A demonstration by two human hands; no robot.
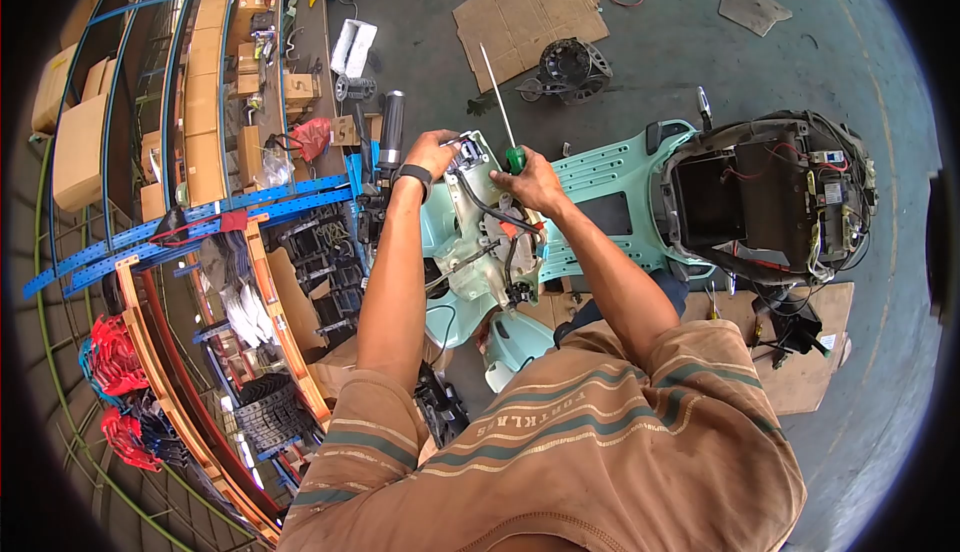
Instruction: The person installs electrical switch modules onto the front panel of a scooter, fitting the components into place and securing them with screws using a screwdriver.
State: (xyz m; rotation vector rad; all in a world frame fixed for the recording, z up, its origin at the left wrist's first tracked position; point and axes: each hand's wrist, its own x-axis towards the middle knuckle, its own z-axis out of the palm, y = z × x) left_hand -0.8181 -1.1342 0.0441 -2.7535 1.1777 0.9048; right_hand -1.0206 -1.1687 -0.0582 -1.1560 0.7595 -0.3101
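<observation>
A mint-green scooter (590, 167) with its front opened up lies across the view below me. My right hand (533, 184) is closed around the green handle of a screwdriver (515, 158), whose long metal shaft points up and away from the scooter. My left hand (431, 155), with a black band on the wrist, grips the upper end of the front panel (470, 214) beside a small dark fitting (467, 155). Dark cables and hoses (512, 252) run over the panel's inner side. The handlebar grip (393, 127) stands just left of my left hand.
The scooter's rear, with its seat opening (700, 207) and exposed wiring, is at right. Cardboard sheets (530, 17) and a black round part (567, 64) lie on the floor ahead. Shelves with boxes (205, 82) and blue beams (200, 232) stand at left. A pale green panel (517, 347) lies near my body.
</observation>
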